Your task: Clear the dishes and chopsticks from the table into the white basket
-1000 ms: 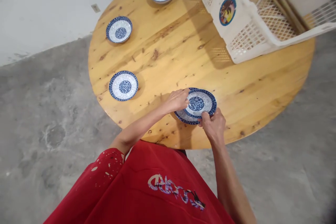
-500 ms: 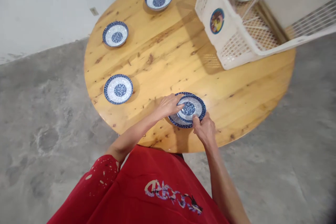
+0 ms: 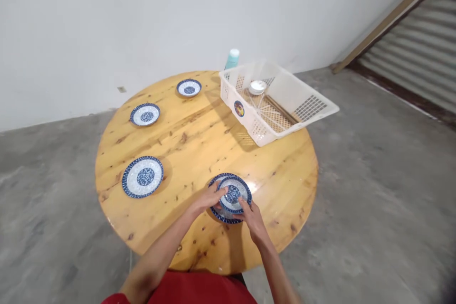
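Pinching rim of small blue-patterned dish (image 3: 233, 194) from both sides: left hand (image 3: 210, 198) at left edge, right hand (image 3: 251, 216) at near edge, fingers closed on it. Dish sits on larger plate (image 3: 218, 213) at near side of round wooden bench (image 3: 199, 147), slightly off-centre, probably being nested; whether lifted or resting, hard to tell. Three matching plates (image 3: 143, 176) (image 3: 145, 114) (image 3: 189, 88) spaced along left rim like place settings. White basket (image 3: 278, 99) at far side, white stack (image 3: 257, 87) inside.

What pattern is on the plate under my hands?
Blue and white: the top plate has a dark blue rim and centre medallion, seen in the head view.
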`<move>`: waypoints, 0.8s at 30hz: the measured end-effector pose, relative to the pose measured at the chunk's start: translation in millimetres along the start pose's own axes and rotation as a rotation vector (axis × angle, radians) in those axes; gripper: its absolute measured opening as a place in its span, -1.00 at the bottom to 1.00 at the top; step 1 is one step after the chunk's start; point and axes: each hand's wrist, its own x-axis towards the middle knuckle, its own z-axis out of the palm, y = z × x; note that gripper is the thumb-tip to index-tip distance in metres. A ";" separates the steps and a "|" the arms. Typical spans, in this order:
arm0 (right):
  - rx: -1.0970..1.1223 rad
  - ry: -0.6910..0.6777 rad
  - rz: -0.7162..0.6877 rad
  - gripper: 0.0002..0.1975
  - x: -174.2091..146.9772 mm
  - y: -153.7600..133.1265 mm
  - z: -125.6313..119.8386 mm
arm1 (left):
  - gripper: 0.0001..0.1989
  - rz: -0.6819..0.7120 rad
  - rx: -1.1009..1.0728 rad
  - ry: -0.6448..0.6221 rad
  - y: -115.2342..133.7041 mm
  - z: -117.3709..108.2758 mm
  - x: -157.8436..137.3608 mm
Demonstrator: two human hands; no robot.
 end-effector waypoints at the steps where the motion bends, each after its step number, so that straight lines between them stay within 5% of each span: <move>1: 0.024 0.000 -0.006 -0.36 -1.7 -1.8 1.4 | -0.32 -0.015 -0.018 -0.001 2.8 0.3 -1.3; 5: 0.054 0.031 -0.052 -0.37 -13.1 -8.4 -0.1 | -0.42 0.007 -0.002 -0.011 12.8 1.8 -10.3; 9: -0.024 0.064 -0.151 -0.39 -30.9 -16.8 -13.1 | -0.40 0.191 0.114 0.016 17.9 8.3 -22.3; 14: -0.094 0.157 -0.180 -0.38 -46.9 -10.7 -47.8 | -0.38 0.264 0.275 0.107 23.3 40.4 -42.3; 18: -0.100 0.160 -0.203 -0.48 -51.3 13.1 -102.2 | -0.39 0.223 0.271 0.130 18.7 97.0 -50.7; 24: -0.189 0.080 -0.205 -0.56 -76.6 39.8 -225.1 | -0.43 0.210 0.117 0.074 4.8 222.4 -44.3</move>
